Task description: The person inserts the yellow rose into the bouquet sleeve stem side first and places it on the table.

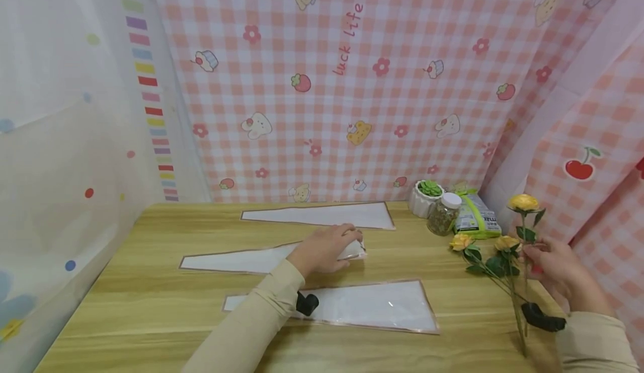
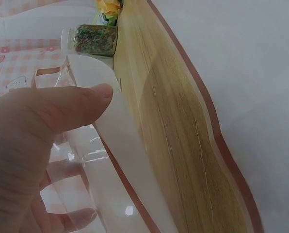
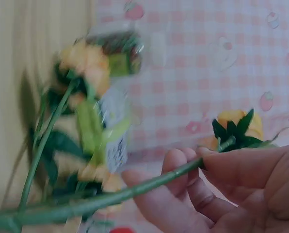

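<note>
My left hand (image 1: 326,249) holds the wide end of the middle flower sleeve (image 1: 231,261), a long tapered white-and-clear plastic piece with a brown border. In the left wrist view, the thumb lies on the lifted plastic (image 2: 118,121) and the fingers show through its clear side. Over at the right, my right hand (image 1: 558,269) pinches the green stem of a yellow rose (image 1: 523,203) just under its bloom and holds it upright. Two more yellow roses, one on the left (image 1: 460,242) and one nearer the hand (image 1: 505,243), lie beside it on the table.
Further flower sleeves lie flat, one behind (image 1: 322,215) and one in front (image 1: 372,306). At the back right stand a white potted succulent (image 1: 421,201), a lidded jar (image 1: 444,216) and a green-and-white packet (image 1: 478,219). Patterned cloths surround the wooden table (image 1: 151,283).
</note>
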The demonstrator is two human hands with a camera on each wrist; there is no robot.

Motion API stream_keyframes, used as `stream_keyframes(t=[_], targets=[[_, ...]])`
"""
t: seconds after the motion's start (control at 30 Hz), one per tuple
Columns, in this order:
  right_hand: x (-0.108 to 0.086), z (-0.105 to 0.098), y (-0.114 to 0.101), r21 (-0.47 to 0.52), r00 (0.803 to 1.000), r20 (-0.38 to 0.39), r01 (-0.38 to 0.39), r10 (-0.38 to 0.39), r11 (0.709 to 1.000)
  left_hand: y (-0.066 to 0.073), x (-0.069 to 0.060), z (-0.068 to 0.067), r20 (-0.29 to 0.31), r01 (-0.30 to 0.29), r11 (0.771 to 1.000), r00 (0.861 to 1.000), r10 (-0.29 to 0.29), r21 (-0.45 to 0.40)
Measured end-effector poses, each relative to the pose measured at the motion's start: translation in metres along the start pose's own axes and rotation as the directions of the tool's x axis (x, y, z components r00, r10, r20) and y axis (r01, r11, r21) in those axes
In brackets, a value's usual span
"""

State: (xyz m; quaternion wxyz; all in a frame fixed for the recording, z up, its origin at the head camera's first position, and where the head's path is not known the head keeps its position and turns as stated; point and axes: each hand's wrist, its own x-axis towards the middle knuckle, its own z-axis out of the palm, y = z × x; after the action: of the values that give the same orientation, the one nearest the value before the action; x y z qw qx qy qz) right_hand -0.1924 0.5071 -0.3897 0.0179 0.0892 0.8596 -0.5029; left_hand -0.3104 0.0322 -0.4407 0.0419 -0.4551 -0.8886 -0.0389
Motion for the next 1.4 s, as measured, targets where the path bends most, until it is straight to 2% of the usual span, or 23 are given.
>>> stream_keyframes(t=[0.07, 0.13, 0.2, 0.3, 0.37, 0.53, 0.67, 0.73, 0.83, 0.9, 1.03, 1.1, 1.17, 1.4], targets=[[0.0, 0.003, -0.004, 0.115, 1.0, -0.01, 0.028, -0.027, 0.993, 0.0, 0.0, -0.001, 0.0, -0.002, 1.0, 1.0, 0.002, -0.006], [0.0, 0.007, -0.009, 0.225, 0.999, -0.018, 0.052, -0.049, 0.973, 0.001, 0.0, -0.001, 0.002, -0.005, 1.0, 1.0, 0.005, -0.006], [0.0, 0.01, -0.015, 0.265, 0.997, -0.033, 0.073, -0.066, 0.962, 0.002, 0.0, -0.001, 0.0, -0.009, 1.0, 1.0, 0.009, -0.008], [0.0, 0.015, -0.024, 0.268, 0.996, -0.052, 0.09, -0.079, 0.959, 0.003, 0.0, -0.001, -0.001, -0.012, 1.0, 1.0, 0.012, -0.012], [0.001, 0.019, -0.029, 0.313, 0.994, -0.055, 0.107, -0.095, 0.944, 0.003, 0.0, -0.001, -0.002, -0.013, 1.0, 1.0, 0.013, -0.018], [0.006, 0.034, -0.04, 0.48, 0.984, -0.068, 0.177, -0.165, 0.859, 0.002, -0.002, -0.001, 0.004, -0.01, 0.999, 1.0, 0.011, -0.044], [0.011, 0.051, -0.048, 0.566, 0.973, -0.09, 0.225, -0.212, 0.793, 0.002, -0.003, -0.002, -0.005, -0.015, 0.998, 1.0, 0.015, -0.063], [0.013, 0.061, -0.051, 0.629, 0.966, -0.107, 0.25, -0.237, 0.737, 0.002, -0.002, -0.002, -0.012, -0.024, 0.997, 1.0, 0.023, -0.067], [0.014, 0.076, -0.055, 0.719, 0.952, -0.139, 0.285, -0.271, 0.634, 0.002, -0.001, -0.001, -0.014, -0.032, 0.997, 0.999, 0.031, -0.067], [0.015, 0.086, -0.059, 0.749, 0.948, -0.158, 0.298, -0.278, 0.592, 0.003, -0.001, -0.001, -0.013, -0.036, 0.997, 0.999, 0.035, -0.064], [0.016, 0.102, -0.069, 0.761, 0.947, -0.173, 0.303, -0.27, 0.574, 0.004, 0.001, -0.004, -0.01, -0.037, 0.997, 0.999, 0.036, -0.06], [0.017, 0.11, -0.073, 0.772, 0.95, -0.163, 0.29, -0.265, 0.566, 0.005, 0.002, -0.006, -0.01, -0.034, 0.998, 0.999, 0.034, -0.06], [0.018, 0.118, -0.077, 0.792, 0.952, -0.156, 0.279, -0.262, 0.543, 0.005, 0.002, -0.007, -0.009, -0.032, 0.998, 0.999, 0.032, -0.06], [0.024, 0.149, -0.089, 0.826, 0.96, -0.128, 0.241, -0.247, 0.51, 0.006, 0.003, -0.008, -0.014, -0.031, 0.998, 0.999, 0.03, -0.056]])
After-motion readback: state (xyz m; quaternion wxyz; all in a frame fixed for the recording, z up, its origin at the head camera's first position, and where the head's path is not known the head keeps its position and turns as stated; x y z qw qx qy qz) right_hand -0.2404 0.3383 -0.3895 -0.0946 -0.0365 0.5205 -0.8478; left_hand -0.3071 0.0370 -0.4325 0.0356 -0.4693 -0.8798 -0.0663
